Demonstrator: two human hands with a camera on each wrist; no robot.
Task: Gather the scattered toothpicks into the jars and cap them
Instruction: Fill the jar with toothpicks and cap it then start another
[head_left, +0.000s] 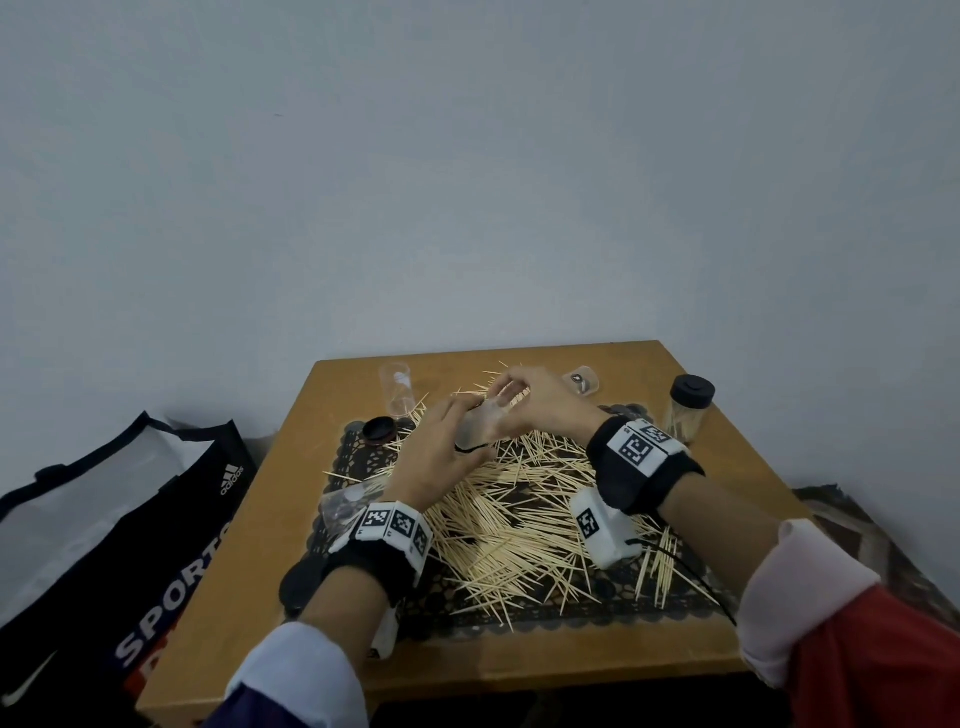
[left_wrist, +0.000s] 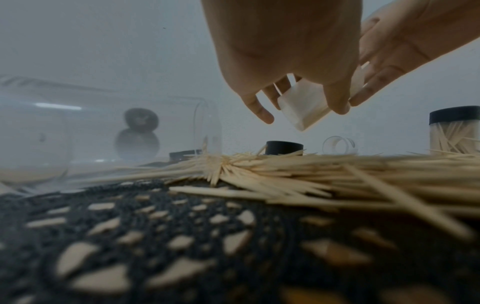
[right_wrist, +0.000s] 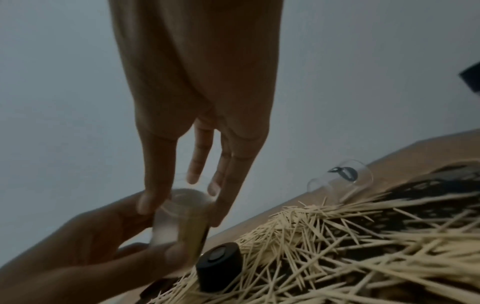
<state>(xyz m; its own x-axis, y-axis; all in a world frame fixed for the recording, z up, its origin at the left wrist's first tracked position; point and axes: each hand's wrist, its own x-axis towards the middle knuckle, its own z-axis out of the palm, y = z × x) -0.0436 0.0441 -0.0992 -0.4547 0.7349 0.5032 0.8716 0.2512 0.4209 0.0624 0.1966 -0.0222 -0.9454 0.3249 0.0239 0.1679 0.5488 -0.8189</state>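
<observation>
Loose toothpicks (head_left: 519, 509) lie piled across a black lace mat (head_left: 597, 603) on the wooden table. My left hand (head_left: 467, 431) grips a clear jar (head_left: 475, 423), tilted above the pile; in the right wrist view pale toothpicks show inside this jar (right_wrist: 179, 222). My right hand (head_left: 506, 395) is over the jar's mouth, and its straight fingers (right_wrist: 221, 205) touch the rim on both sides. A loose black cap (head_left: 379, 430) sits on the mat's far left corner. At the back right stands a capped jar (head_left: 688, 410) full of toothpicks.
An empty clear jar (head_left: 396, 389) stands upright at the back left. Another clear jar (head_left: 582, 382) lies on its side at the back, and a third one (head_left: 348, 501) lies by my left wrist. A black sports bag (head_left: 130, 545) sits left of the table.
</observation>
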